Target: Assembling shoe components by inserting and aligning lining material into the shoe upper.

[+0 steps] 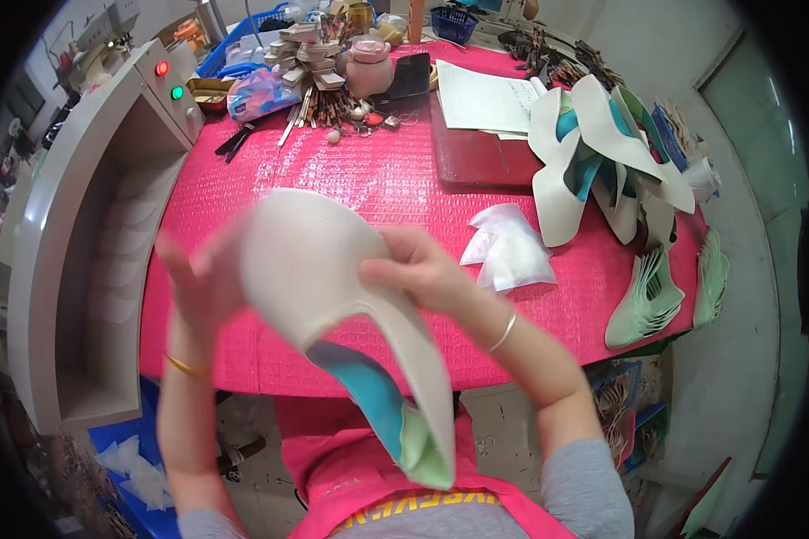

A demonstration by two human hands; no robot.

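Observation:
A cream shoe upper (310, 256) with a teal and pale green lining hangs in front of me, its broad rounded end up to the left and its narrow end down by my apron. My right hand (413, 269) pinches its edge near the opening, thumb on the outer face. Beside the rounded end is my left hand (198, 283), smeared by motion; one digit sticks up, while the other fingers are blurred or behind the upper. A white translucent packet (512, 251) lies on the pink table cover (377, 175), right of my right hand.
More cream uppers (562, 189) pile at the right, with nested pale green pieces (647, 301) at the table edge. Paper (485, 99) rests on a dark red slab (485, 162). A grey machine (72, 242) with lit buttons borders the left. Sticks, a jar (368, 67) and baskets crowd the back.

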